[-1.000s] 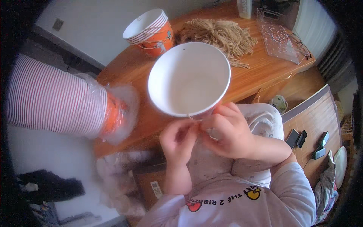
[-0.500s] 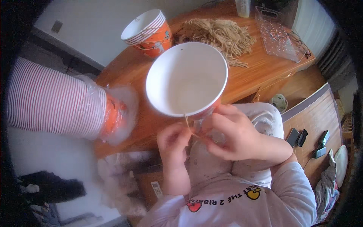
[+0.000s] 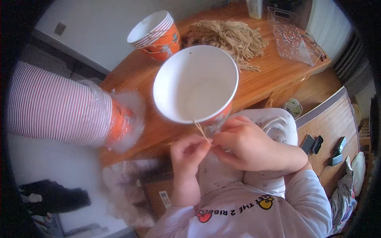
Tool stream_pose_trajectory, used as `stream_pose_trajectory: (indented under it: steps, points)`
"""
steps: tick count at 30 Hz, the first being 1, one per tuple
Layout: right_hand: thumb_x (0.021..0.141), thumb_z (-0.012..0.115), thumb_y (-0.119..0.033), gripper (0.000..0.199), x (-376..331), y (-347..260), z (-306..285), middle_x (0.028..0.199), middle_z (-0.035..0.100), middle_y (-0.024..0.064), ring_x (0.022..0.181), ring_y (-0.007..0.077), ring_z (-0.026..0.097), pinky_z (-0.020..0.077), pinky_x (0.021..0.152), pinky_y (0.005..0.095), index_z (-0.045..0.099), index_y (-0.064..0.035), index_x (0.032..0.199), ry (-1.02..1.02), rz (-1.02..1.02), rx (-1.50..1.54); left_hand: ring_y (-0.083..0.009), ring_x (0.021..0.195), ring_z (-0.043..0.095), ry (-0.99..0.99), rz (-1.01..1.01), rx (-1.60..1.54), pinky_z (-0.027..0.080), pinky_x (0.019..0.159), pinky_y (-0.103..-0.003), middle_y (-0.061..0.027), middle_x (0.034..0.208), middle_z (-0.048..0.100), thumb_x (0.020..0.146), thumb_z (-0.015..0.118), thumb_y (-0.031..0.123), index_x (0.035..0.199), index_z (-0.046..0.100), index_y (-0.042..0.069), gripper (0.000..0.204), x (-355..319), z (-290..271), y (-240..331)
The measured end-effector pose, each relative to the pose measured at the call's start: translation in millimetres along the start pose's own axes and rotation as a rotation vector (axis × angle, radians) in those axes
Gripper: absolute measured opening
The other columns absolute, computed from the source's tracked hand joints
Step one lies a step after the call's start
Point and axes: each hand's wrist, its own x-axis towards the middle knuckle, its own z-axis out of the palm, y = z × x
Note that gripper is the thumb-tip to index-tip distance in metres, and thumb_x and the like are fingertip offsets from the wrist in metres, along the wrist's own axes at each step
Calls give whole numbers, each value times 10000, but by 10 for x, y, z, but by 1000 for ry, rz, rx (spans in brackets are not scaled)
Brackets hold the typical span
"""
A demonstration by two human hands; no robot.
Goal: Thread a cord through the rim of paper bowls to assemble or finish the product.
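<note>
A large paper bucket (image 3: 196,87), white inside and orange outside, stands at the table's near edge with its mouth tilted toward me. A thin tan string (image 3: 201,129) comes from a spot just under its near rim. Both hands meet on that string just below the bucket. My left hand (image 3: 189,154) pinches it between thumb and forefinger. My right hand (image 3: 248,144) has its fingers curled in against the left fingertips, also on the string. A small hole shows near the bucket's far rim.
Nested orange buckets (image 3: 154,35) with strings stand at the back beside a heap of tan strings (image 3: 230,37). A long plastic-wrapped bucket stack (image 3: 59,105) lies at left. A clear tray (image 3: 291,37) with small beads sits far right on the wooden table (image 3: 135,79).
My hands have drawn slightly down from the bucket's rim and closer together. The string is now stretched down to the right from the rim. The bucket has hardly moved.
</note>
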Motion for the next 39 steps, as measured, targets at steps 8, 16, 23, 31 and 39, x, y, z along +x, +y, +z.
stream_pose_trajectory:
  steps: [8, 16, 23, 31, 39]
  points:
    - [737, 676, -195, 132, -35, -91, 20, 734, 617, 47, 812, 240, 589, 450, 795, 396, 609, -94, 791, -77, -126, 13, -69, 551, 404, 119, -63, -179, 319, 467, -236, 27, 607, 437, 897, 623, 191, 891, 611, -1, 192, 90, 76, -27]
    - [726, 680, -216, 203, -74, -189, 10, 781, 625, 33, 862, 224, 577, 428, 797, 376, 620, -103, 883, 4, -201, 8, -178, 892, 514, 420, 785, 485, 438, 782, -315, -108, 1095, 514, 851, 716, 199, 1246, 477, -1, 504, 152, 58, -499]
    - [707, 682, -230, 278, -57, -250, 124, 1001, 628, 51, 981, 202, 572, 409, 866, 393, 618, -88, 938, 158, -437, -175, -288, 1216, 476, 557, 820, 346, 363, 1040, -459, -170, 1306, 492, 873, 641, 252, 1339, 424, 29, 560, 669, 249, -573]
    - [916, 575, -166, 70, -88, -170, -413, 1041, 701, 82, 965, 240, 605, 416, 807, 371, 593, -108, 882, -75, -479, 627, -284, 1211, 479, 496, 807, 210, 370, 1036, -456, -166, 1316, 490, 883, 614, 256, 1349, 414, 26, 557, 730, -100, -289]
    - [773, 674, -143, 116, -153, -362, -653, 1070, 697, 54, 894, 255, 531, 379, 786, 362, 558, -135, 766, 199, -257, -205, -280, 1206, 483, 474, 794, 115, 376, 1033, -452, -163, 1326, 488, 894, 587, 260, 1359, 404, 22, 553, 744, -395, 43]
